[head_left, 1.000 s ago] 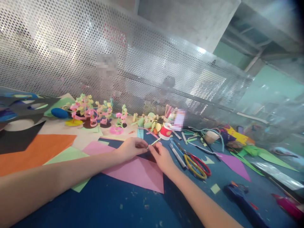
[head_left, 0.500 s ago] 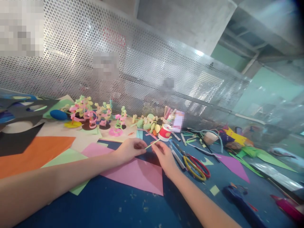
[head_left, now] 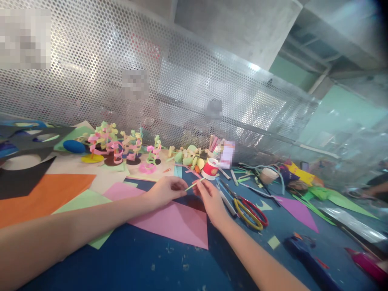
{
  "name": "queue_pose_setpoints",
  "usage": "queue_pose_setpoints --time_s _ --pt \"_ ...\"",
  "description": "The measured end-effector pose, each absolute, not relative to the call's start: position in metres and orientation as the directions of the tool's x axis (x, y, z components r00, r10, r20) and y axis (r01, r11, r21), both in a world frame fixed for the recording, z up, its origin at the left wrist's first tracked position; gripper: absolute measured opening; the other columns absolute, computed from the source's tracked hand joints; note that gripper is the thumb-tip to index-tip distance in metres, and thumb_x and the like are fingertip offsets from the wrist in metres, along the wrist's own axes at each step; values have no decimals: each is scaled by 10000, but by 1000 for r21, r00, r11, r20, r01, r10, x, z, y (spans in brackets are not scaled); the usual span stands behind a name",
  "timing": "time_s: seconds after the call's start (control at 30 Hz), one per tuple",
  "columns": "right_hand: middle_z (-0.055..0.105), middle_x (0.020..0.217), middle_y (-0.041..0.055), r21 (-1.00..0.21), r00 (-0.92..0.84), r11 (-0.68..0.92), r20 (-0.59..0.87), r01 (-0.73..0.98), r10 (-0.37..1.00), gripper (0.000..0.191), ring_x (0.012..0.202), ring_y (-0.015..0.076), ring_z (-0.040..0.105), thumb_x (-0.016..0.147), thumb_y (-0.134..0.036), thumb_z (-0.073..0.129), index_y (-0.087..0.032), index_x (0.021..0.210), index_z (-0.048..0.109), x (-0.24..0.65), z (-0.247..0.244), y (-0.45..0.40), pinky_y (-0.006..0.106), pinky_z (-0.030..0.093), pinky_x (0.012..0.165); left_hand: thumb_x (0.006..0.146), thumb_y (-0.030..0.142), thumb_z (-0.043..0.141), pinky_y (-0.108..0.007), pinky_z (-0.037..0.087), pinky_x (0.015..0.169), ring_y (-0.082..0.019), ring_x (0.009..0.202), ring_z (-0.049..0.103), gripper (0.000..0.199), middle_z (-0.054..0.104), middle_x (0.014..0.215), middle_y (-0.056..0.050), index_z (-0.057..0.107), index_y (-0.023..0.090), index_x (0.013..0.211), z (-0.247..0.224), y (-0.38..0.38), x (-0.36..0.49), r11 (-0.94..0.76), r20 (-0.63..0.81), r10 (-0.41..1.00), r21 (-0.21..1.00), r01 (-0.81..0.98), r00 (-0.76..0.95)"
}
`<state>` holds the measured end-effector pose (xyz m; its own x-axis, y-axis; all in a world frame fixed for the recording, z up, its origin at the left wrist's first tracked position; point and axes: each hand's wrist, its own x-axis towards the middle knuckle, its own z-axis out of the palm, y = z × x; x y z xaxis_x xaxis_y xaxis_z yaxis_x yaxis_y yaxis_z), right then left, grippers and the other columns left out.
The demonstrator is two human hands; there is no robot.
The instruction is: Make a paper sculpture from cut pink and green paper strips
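Note:
Between my hands runs a thin, pale green strip, likely paper. The fingertips of my left hand are closed on its left end. My right hand pinches it farther right, and its tip sticks out past those fingers. Both hands hover above a pink paper sheet on the blue table. Just beyond them stands a red and white paper cup. To the right of my right hand lie scissors with yellow and red handles.
Curled pink and green paper models line the back left, before a perforated metal screen. Orange paper lies at the left. A dark blue tool and a magenta tool rest at the right. Another person's hand shows at the far right edge.
My right hand's fingers have shifted slightly on the strip; my left hand stays put. Another person's hand has come into view at the far right.

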<state>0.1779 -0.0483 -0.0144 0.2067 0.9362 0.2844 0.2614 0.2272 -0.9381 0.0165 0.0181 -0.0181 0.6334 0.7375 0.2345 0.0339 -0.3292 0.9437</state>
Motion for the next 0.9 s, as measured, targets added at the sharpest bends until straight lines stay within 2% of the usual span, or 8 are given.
queue_pose_setpoints --time_s 0.2,0.4,0.6,0.73,0.9 --pt "627 768 66 -944 222 221 276 245 935 380 701 189 596 875 -494 372 -198 842 608 179 -17 -47 318 511 684 685 255 658 -264 467 687 -135 681 594 152 643 714 -12 650 153 798 -16 18 17 -317 227 742 948 31 631" --pt "621 720 16 -931 188 200 265 306 946 237 711 183 593 763 -424 593 -188 793 603 174 -11 -51 315 489 720 689 267 653 -272 472 707 -140 701 604 151 646 726 -11 645 158 793 -17 18 17 -321 229 741 947 32 632" --pt "634 743 10 -922 168 214 278 323 946 224 716 171 596 787 -405 563 -185 800 599 175 -10 -52 305 471 725 703 320 650 -285 478 725 -158 732 618 205 672 775 -33 657 155 825 -17 18 17 -337 221 741 939 67 634" --pt "638 747 13 -921 164 218 281 321 946 216 724 172 597 794 -397 558 -186 808 601 175 -10 -52 303 472 730 729 312 626 -293 471 768 -167 777 627 174 683 800 -40 661 159 804 -14 17 15 -360 238 741 930 72 627" --pt "652 748 19 -933 179 188 251 306 951 241 712 179 609 778 -421 572 -187 829 602 176 -13 -50 314 483 713 714 301 635 -286 479 737 -159 744 622 168 675 771 -30 657 161 805 -16 17 15 -350 239 737 935 55 632"
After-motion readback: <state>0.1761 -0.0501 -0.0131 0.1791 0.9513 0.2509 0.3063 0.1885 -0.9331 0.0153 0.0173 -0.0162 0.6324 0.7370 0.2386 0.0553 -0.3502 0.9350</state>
